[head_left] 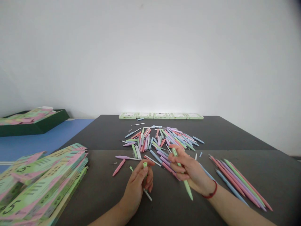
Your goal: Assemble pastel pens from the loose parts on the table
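Note:
My left hand (139,180) is closed around a short green pen barrel (145,164), its open end pointing up between thumb and index finger. A white stick (148,195) shows just below those fingers. My right hand (188,168), with a red band on the wrist, grips a longer green pen piece (188,190) whose pointed tip slants down toward me. The two hands are apart. Beyond them lies a loose pile of pastel pen parts (162,138). A pink piece (118,167) and a purple piece (122,157) lie left of the pile.
Several long pastel pens (244,185) lie side by side at the right. Flat green-white boxes (161,115) line the far edge of the dark table (94,175). Printed packages (44,185) are stacked at the left, and a dark green tray (39,125) stands behind on a blue surface.

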`<state>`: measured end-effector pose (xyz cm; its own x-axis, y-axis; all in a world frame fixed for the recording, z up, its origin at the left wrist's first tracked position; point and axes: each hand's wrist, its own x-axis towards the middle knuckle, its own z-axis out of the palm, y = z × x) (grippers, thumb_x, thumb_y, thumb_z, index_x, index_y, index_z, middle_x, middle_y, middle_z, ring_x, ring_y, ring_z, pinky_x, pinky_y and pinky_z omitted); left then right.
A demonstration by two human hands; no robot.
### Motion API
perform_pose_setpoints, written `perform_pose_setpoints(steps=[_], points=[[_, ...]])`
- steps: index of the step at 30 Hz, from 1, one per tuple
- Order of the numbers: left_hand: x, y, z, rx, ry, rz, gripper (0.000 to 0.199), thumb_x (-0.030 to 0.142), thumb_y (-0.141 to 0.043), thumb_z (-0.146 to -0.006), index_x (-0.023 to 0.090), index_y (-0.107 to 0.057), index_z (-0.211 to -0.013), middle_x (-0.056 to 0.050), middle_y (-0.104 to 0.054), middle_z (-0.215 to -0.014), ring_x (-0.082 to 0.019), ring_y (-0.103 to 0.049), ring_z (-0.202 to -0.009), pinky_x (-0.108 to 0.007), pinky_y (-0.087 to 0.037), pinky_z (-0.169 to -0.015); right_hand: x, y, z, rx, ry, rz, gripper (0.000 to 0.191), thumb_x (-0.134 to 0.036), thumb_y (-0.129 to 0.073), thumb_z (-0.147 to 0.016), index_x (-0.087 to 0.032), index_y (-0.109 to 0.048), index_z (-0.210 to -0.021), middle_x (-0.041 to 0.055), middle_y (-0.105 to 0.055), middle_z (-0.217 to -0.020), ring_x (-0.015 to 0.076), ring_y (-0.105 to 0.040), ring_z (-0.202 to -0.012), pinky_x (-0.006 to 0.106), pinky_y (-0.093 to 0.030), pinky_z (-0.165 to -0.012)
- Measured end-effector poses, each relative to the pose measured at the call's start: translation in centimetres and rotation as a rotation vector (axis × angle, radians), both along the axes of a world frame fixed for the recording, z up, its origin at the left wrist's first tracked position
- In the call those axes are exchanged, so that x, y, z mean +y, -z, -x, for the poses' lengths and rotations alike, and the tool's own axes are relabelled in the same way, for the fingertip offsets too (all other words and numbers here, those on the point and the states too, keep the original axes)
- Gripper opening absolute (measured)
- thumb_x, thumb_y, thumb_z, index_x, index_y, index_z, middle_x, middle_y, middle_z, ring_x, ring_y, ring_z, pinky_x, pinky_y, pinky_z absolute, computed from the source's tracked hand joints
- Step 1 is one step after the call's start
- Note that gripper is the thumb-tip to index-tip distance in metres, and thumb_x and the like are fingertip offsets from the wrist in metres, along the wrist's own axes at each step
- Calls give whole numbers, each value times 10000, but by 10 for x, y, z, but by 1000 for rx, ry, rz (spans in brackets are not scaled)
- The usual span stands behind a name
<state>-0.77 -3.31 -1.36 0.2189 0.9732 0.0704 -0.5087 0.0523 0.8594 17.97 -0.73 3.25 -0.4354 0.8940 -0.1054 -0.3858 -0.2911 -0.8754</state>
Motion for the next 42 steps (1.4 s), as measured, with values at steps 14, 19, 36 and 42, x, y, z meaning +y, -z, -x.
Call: perform_pose_setpoints(steps=[14, 19, 36, 42], points=[[-5, 11, -7, 46, 136, -157, 296, 423, -491, -877, 139, -553, -817, 84, -344, -482, -55, -259, -367, -169, -305, -367, -1, 45, 34, -1603, -55, -1026, 558, -13, -378, -842, -143, -374, -1384, 159, -572, -1183, 270, -569, -1055, 403, -455, -887], [-12, 7, -6, 134, 193, -196, 293, 410, -491, -887, 133, -562, -822, 78, -338, -495, -60, -266, -396, -172, -287, -392, 20, 34, 35, -1780, -21, -1161, 353, -56, -445, -843, -152, -578, -1155, 124, -609, -1034, 273, -578, -954, 387, -462, -824], [-18, 3, -5, 161, 291, -223, 347, 456, -502, -859, 125, -569, -775, 63, -353, -482, -71, -279, -396, -188, -272, -393, 60, 8, 123, -1522, -399, -1155, 210, -365, -598, -784, -173, -663, -838, 72, -705, -852, 217, -648, -796, 261, -424, -635], [-19, 1, -1, 294, 251, -261, 329, 456, -511, -842, 141, -547, -753, 46, -392, -514, -85, -342, -441, -208, -275, -448, 58, 9, 121, -1538, -407, -1205, 174, -244, -531, -818, -162, -629, -935, 97, -696, -931, 234, -648, -853, 287, -443, -676]])
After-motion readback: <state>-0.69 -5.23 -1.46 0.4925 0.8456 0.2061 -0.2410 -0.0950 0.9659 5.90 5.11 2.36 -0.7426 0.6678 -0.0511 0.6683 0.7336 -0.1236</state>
